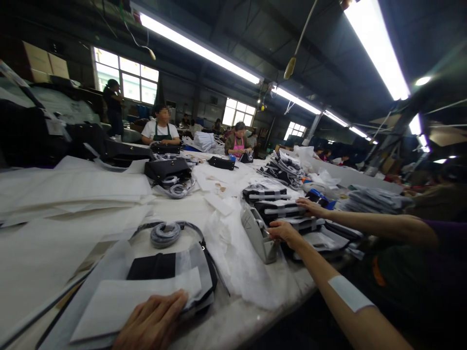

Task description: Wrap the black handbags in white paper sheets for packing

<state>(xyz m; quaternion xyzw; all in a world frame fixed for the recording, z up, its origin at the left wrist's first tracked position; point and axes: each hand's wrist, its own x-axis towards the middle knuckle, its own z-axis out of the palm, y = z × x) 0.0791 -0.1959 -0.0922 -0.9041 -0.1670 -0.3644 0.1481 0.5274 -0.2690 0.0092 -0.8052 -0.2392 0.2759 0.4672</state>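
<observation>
My left hand point(153, 318) lies with outstretched fingers on a white sheet point(138, 296) over a black bag point(153, 266). The bag rests on pale wrapping on the table, with a wrapped coiled strap point(165, 235) just behind it. My right hand point(286, 233) reaches to a grey tape dispenser point(257, 236); its fingers are bent together at the dispenser's near end. What they pinch, if anything, is too small to tell. A pale rectangular patch point(350, 293) sits on my right forearm.
A co-worker's hand point(312, 207) touches stacked wrapped black bags point(279, 210) right beside my right hand. White sheets point(73, 189) cover the table's left side. Crumpled translucent wrapping point(237, 253) lies mid-table, with another black bag point(168, 170) behind. Other people sit across the table.
</observation>
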